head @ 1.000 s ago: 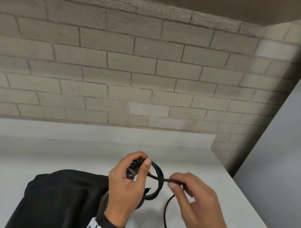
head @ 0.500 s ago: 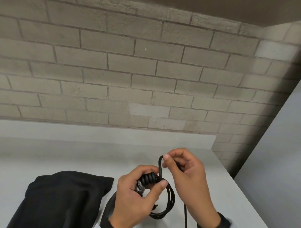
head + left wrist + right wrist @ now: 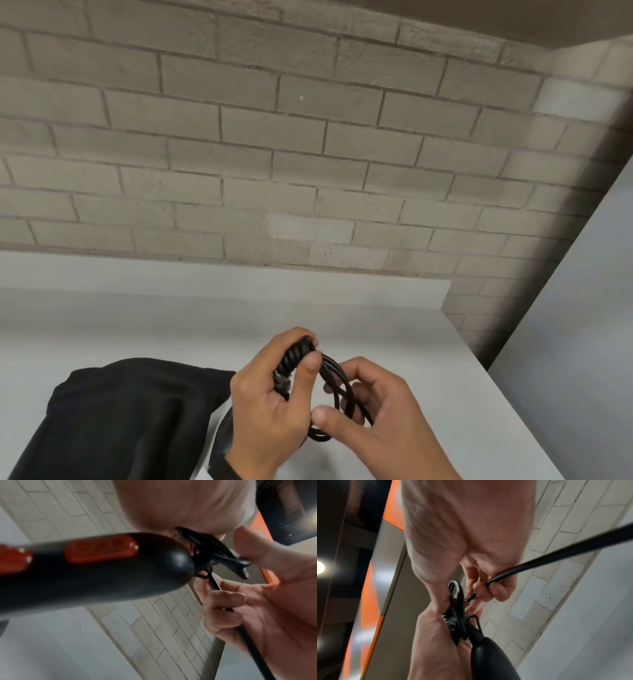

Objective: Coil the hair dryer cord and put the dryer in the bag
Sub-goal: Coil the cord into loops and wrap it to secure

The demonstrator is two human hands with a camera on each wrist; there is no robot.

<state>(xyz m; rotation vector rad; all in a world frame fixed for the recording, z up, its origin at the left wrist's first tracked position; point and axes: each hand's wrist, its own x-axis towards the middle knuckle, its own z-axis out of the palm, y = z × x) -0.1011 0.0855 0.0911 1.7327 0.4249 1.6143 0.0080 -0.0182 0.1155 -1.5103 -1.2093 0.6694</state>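
Note:
My left hand grips the cord end of the black hair dryer, whose handle carries red switches, and pins several loops of black cord under the thumb. My right hand curls round the cord just right of the coil. In the left wrist view the cord runs down through the right hand's fingers. The black cloth bag lies on the table at the lower left, beside my left wrist. Most of the dryer body is hidden under my left hand in the head view.
The white table stretches out ahead to a brick wall. A pale panel stands off the table's right edge. Orange and dark surfaces show overhead in the right wrist view.
My right hand has come down from above the coil to its right side, laying another loop of cord onto the bundle. My left hand has lifted a little and still holds the coil.

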